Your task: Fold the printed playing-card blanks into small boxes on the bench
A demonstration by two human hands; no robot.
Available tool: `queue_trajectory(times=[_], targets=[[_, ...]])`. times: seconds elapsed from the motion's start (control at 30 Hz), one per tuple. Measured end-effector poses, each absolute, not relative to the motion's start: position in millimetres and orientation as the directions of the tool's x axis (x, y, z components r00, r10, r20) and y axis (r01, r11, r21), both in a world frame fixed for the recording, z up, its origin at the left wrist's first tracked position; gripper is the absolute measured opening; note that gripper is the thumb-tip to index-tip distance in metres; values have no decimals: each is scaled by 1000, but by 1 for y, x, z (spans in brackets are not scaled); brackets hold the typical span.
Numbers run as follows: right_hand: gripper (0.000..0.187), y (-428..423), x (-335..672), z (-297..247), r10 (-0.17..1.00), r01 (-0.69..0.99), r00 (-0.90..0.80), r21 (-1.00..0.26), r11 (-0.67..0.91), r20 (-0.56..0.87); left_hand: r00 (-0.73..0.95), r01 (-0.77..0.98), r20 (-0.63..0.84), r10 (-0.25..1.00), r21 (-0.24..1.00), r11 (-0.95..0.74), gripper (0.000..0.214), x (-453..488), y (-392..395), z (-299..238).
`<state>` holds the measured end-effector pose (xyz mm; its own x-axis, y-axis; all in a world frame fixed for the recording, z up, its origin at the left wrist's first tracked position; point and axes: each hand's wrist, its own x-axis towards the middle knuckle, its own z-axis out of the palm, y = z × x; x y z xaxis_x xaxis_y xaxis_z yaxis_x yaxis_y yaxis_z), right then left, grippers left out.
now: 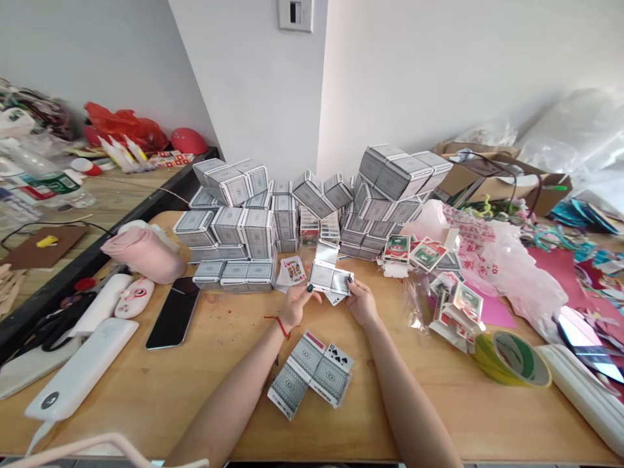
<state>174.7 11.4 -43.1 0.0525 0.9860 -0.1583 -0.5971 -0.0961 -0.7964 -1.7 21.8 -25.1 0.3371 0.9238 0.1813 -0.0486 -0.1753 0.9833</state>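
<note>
Wooden tabletop (219, 377), one, by which the items below are carried. Stacked playing-card blocks (236, 227), many, ranged near the back edge. Left hand (294, 307) and right hand (361, 301): opposite ends of the held playing cards (322, 277) are pinched by thumb and fingers. Loose card blocks (331, 378), three, laid nearer the front edge. Held playing cards: positioned before the stacks, long axis set left to right, neither hand nearer; pale grey, patterned, glare-washed. Court card (293, 269), face up, placed just left of them.
</note>
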Motion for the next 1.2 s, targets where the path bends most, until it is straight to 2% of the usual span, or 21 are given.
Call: queue_trajectory(times=[0.1, 0.17, 0.3, 0.47, 0.53, 0.67, 0.83, 0.93, 1.0, 1.2], targets=[[17, 11, 177, -44, 984, -559, 105, -826, -63, -146, 199, -366, 94, 976, 930, -15, 45, -2, 30, -34], [16, 9, 180, -45, 983, -534, 122, -844, -53, -138, 204, -486, 24, 979, 870, 80, 41, -2, 34, -35], [18, 5, 182, -45, 987, -459, 80, -884, -87, -138, 363, -491, -113, 925, 820, 293, 45, -2, 35, -26], [30, 1, 178, -41, 990, -326, 1, -936, -131, -139, 528, -459, -111, 842, 797, 393, 58, -2, 27, -13], [34, 2, 176, -40, 991, -293, 48, -950, -105, -124, 579, -416, -102, 809, 816, 401, 56, -2, 25, -11], [45, 6, 174, -45, 973, -230, 209, -972, -50, -100, 589, -367, -125, 798, 839, 402, 38, -3, 26, -17], [39, 12, 177, -51, 939, -285, 326, -958, -11, -107, 373, -521, -90, 923, 803, 289, 25, -3, 33, -31], [62, 12, 179, -49, 935, -377, 338, -926, 34, -103, 257, -583, -79, 963, 782, 220, 24, -4, 37, -34], [70, 12, 180, -46, 938, -429, 328, -902, 43, -111, 216, -600, -77, 973, 776, 195, 24, -5, 38, -34], [54, 12, 179, -42, 946, -483, 295, -875, 24, -137, 224, -546, -39, 974, 822, 159, 19, -3, 40, -35]])
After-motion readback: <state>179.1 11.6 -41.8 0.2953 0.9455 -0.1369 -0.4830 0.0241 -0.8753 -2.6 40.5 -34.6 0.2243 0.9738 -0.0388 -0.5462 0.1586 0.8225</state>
